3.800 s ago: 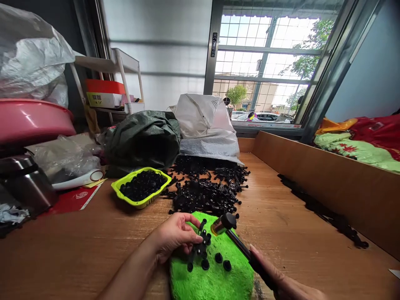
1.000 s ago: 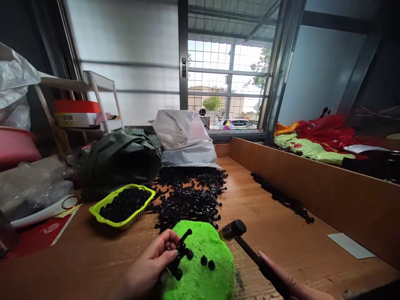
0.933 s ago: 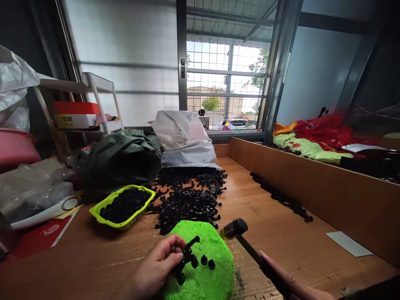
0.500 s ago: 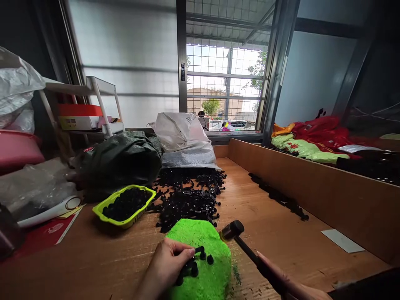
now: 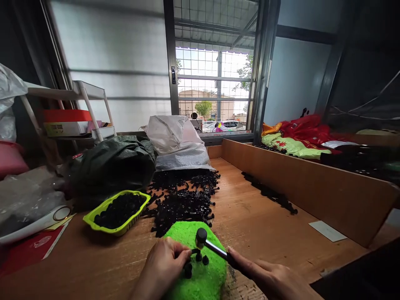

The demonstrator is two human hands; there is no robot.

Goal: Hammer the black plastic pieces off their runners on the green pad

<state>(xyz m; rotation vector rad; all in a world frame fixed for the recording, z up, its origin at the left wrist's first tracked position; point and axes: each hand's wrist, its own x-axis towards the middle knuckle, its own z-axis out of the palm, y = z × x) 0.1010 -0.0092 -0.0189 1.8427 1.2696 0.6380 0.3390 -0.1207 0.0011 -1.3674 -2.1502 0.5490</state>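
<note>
My left hand (image 5: 167,260) rests at the left side of a bright green pad (image 5: 206,285). Between thumb and forefinger it pinches a small black part (image 5: 196,251) with a round end. Gripped in my right hand (image 5: 265,273) is a mallet (image 5: 215,249) with a black head. That head (image 5: 201,236) is over the pad, right by the pinched part; whether they touch, I cannot tell. Other small black pieces (image 5: 205,260) stand on the pad, one of them close to my left fingers (image 5: 188,270).
Beyond the pad lies a pile of black parts (image 5: 184,208). A yellow basket (image 5: 89,217) of black pieces stands to its left. White sack (image 5: 179,137) and dark green sack (image 5: 109,162) are behind. A wooden board (image 5: 296,179) edges the right, near a white card (image 5: 328,231).
The mallet has swung left from the pad's right edge to above the black part in my left fingers. My left hand stays on its pinch. The view has turned slightly right.
</note>
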